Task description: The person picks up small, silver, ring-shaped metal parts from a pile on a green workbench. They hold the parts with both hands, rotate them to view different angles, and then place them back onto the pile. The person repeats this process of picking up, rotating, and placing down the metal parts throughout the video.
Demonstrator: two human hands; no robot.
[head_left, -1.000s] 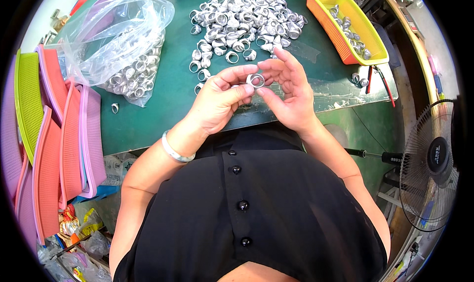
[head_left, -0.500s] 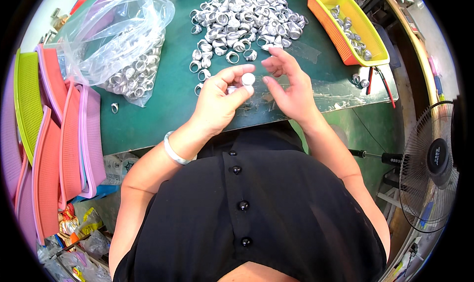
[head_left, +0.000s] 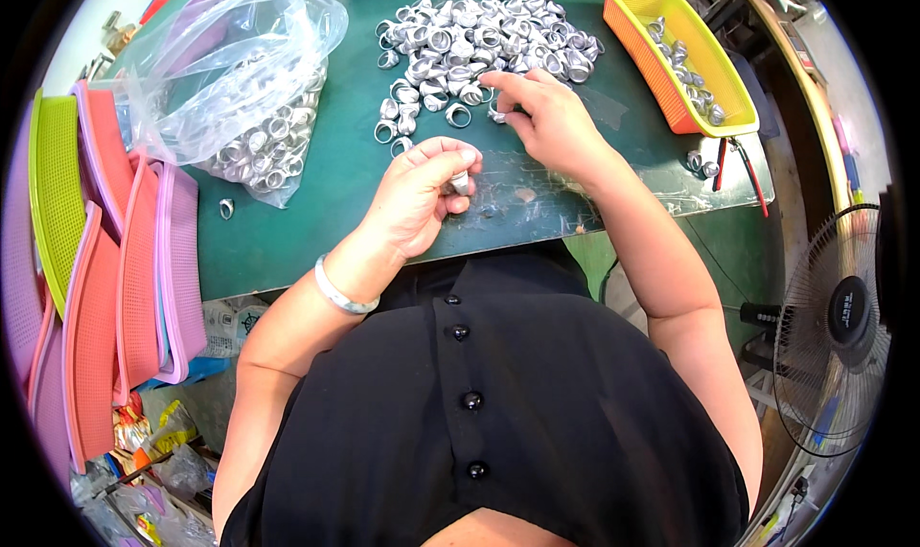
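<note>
My left hand (head_left: 417, 191) is closed above the table near its front edge. Between its thumb and curled fingers sits a silver-grey metal ring (head_left: 461, 181), partly hidden; whether more rings lie inside the hand I cannot tell. My right hand (head_left: 554, 125) reaches to the near edge of a heap of similar rings (head_left: 479, 34). Its index finger is stretched over the heap, apart from the thumb. A loose ring (head_left: 495, 113) lies at the thumb tip, and I see no firm grip on it. Another ring (head_left: 458, 116) lies between the two hands.
A clear plastic bag (head_left: 273, 140) of rings stands at left, with a single ring (head_left: 226, 208) nearby. At right is a yellow and orange basket (head_left: 640, 68) holding rings, with red-handled pliers (head_left: 747, 169) beside it. Stacked baskets (head_left: 91, 307) line the left; a fan (head_left: 848, 312) stands right.
My right hand has moved away from the left hand, forward to the ring heap. My left hand has turned and closed further; the round pale face it showed is no longer visible.
</note>
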